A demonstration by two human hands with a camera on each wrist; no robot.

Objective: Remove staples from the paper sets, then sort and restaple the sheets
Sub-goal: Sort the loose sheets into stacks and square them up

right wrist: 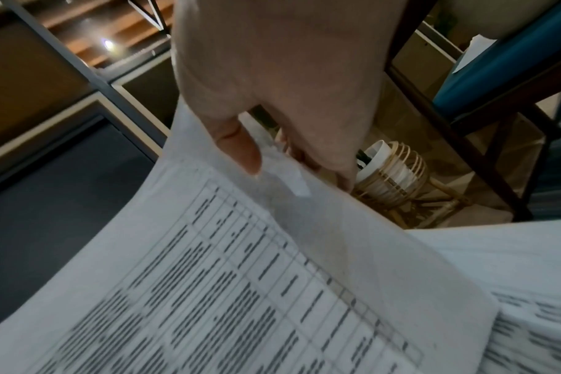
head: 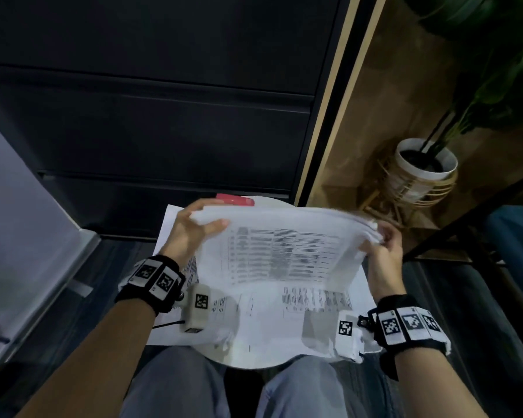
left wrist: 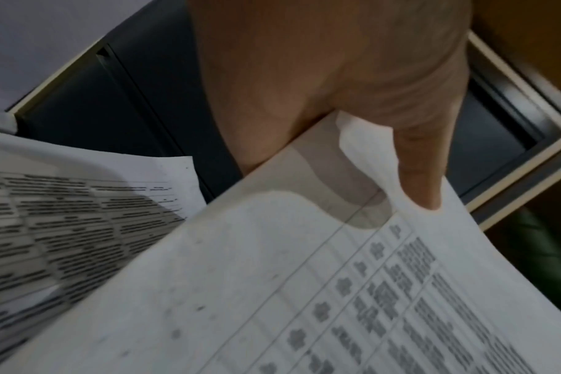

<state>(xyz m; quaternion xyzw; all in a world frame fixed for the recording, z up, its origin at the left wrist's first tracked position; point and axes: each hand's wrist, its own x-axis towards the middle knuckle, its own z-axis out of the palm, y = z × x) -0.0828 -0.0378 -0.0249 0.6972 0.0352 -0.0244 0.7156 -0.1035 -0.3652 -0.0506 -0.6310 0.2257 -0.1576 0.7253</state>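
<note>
A stack of printed paper sheets point(head: 284, 245) is held up over a small round white table point(head: 254, 362). My left hand point(head: 194, 230) grips its left far corner, thumb on top, and the same stack point(left wrist: 304, 291) fills the left wrist view. My right hand point(head: 384, 245) pinches the right far corner, where the sheets fan apart; its thumb presses on the stack point(right wrist: 273, 278) in the right wrist view. More printed sheets point(head: 299, 315) lie flat on the table under the stack. A red object point(head: 236, 200), possibly the stapler, peeks out behind the stack.
A dark cabinet front point(head: 163, 116) stands beyond the table. A potted plant in a white pot with a rattan stand point(head: 420, 173) is on the wooden floor at the right. A blue seat point(head: 514, 236) sits at the far right. My knees are under the table.
</note>
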